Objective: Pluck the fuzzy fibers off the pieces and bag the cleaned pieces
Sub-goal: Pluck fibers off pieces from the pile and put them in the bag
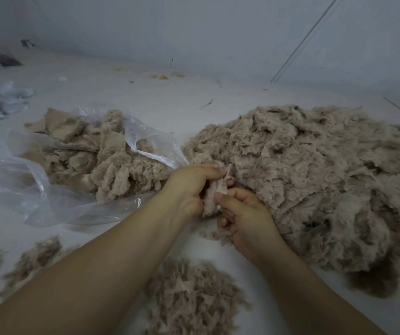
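Head view: two bare hands work one fuzzy beige fabric piece (pixel 214 193) over a pale grey-white surface (pixel 126 93) that meets a plain pale wall (pixel 194 25).

Left hand (pixel 191 187) curls round the piece; right hand (pixel 242 213) pinches its lower edge with thumb and finger. One large heap of fuzzy beige pieces (pixel 327 184) lies to the right, touching the hands. One clear plastic bag (pixel 49 189) lies open on the left, holding a heap of beige pieces (pixel 102 160). One small pile of plucked fibres and scraps (pixel 191 296) sits between the forearms; looser tufts (pixel 32 259) scatter lower left.
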A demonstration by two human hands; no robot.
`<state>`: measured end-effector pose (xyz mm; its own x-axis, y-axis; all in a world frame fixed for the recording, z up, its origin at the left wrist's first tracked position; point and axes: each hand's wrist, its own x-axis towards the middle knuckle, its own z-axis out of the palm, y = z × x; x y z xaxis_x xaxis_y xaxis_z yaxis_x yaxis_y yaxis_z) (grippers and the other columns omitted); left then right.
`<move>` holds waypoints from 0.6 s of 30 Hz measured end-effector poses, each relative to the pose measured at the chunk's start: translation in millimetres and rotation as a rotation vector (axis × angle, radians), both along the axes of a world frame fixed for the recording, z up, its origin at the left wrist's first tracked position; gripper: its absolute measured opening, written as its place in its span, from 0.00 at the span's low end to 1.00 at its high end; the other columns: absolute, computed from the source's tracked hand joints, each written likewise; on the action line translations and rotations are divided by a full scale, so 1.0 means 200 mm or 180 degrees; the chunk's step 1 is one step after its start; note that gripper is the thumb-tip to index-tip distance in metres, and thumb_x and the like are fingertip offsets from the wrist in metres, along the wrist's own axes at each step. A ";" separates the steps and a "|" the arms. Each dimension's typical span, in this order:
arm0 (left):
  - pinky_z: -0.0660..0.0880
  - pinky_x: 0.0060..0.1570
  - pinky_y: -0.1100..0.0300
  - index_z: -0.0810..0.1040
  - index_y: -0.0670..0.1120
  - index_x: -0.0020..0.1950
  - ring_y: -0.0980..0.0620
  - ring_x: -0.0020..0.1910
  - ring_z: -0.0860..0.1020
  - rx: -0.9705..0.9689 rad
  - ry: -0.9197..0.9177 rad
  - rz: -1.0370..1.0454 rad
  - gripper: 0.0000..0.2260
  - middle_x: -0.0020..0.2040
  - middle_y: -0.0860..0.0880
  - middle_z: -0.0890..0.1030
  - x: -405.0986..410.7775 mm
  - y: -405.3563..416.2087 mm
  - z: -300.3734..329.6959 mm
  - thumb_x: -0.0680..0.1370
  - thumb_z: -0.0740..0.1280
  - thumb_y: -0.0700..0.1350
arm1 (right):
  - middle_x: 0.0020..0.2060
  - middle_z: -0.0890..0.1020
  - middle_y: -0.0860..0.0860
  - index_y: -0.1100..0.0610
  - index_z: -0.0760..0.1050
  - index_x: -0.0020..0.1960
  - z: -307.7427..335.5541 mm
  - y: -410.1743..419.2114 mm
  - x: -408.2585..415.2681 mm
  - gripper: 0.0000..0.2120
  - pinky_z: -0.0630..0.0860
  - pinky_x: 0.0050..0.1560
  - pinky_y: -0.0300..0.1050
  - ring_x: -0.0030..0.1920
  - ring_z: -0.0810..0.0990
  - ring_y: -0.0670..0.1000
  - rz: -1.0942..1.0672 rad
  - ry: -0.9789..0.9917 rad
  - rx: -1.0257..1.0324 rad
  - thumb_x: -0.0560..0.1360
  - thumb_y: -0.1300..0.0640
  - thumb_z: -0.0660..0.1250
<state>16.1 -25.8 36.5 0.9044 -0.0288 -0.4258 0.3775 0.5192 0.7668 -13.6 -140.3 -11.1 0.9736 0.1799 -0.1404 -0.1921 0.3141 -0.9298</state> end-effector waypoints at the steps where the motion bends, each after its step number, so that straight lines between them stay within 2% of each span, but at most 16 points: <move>1: 0.78 0.28 0.59 0.78 0.39 0.46 0.49 0.29 0.81 -0.0004 0.0025 0.0097 0.05 0.34 0.43 0.82 0.02 0.00 0.00 0.73 0.71 0.32 | 0.22 0.67 0.47 0.55 0.73 0.32 0.00 0.00 0.00 0.16 0.67 0.25 0.37 0.24 0.65 0.45 0.0007 0.0019 0.0017 0.78 0.62 0.67; 6: 0.76 0.25 0.62 0.78 0.39 0.42 0.53 0.24 0.80 0.0278 -0.0039 0.0432 0.05 0.30 0.46 0.81 0.09 0.00 -0.01 0.74 0.71 0.31 | 0.22 0.66 0.48 0.57 0.72 0.35 0.00 -0.01 0.00 0.13 0.68 0.26 0.37 0.24 0.65 0.46 0.0003 0.0074 0.0049 0.77 0.64 0.67; 10: 0.81 0.31 0.56 0.80 0.37 0.46 0.48 0.30 0.82 0.0282 -0.0128 0.0350 0.02 0.35 0.42 0.83 0.11 0.01 -0.01 0.75 0.70 0.33 | 0.24 0.64 0.50 0.55 0.69 0.33 0.00 -0.01 0.00 0.16 0.68 0.26 0.37 0.26 0.63 0.47 -0.0047 0.0080 0.0143 0.77 0.65 0.66; 12: 0.80 0.32 0.57 0.83 0.39 0.44 0.49 0.32 0.83 0.0611 -0.0235 0.0189 0.02 0.35 0.43 0.84 0.09 0.02 -0.01 0.75 0.71 0.35 | 0.24 0.64 0.49 0.55 0.68 0.32 0.00 -0.01 0.00 0.17 0.68 0.26 0.37 0.26 0.63 0.46 -0.0034 0.0026 0.0121 0.78 0.63 0.66; 14: 0.77 0.30 0.61 0.84 0.43 0.40 0.50 0.30 0.81 0.1094 -0.0418 0.0203 0.07 0.33 0.47 0.83 0.05 0.04 -0.01 0.76 0.69 0.36 | 0.24 0.64 0.49 0.57 0.70 0.33 0.00 0.00 0.00 0.15 0.68 0.26 0.37 0.25 0.63 0.45 -0.0015 -0.0014 0.0116 0.78 0.62 0.66; 16: 0.73 0.30 0.59 0.81 0.45 0.38 0.50 0.30 0.76 0.1766 -0.0707 0.0334 0.08 0.31 0.48 0.79 -0.02 0.07 -0.03 0.78 0.69 0.41 | 0.24 0.63 0.49 0.60 0.73 0.40 -0.01 0.00 0.00 0.09 0.68 0.26 0.37 0.26 0.62 0.45 0.0014 -0.0044 0.0129 0.79 0.60 0.66; 18: 0.71 0.28 0.57 0.76 0.43 0.42 0.51 0.30 0.74 0.2194 -0.0982 0.0365 0.12 0.33 0.46 0.76 -0.11 0.10 -0.05 0.76 0.72 0.50 | 0.25 0.62 0.49 0.60 0.73 0.40 -0.01 -0.01 0.00 0.09 0.68 0.26 0.38 0.26 0.62 0.46 0.0036 -0.0063 0.0109 0.79 0.59 0.66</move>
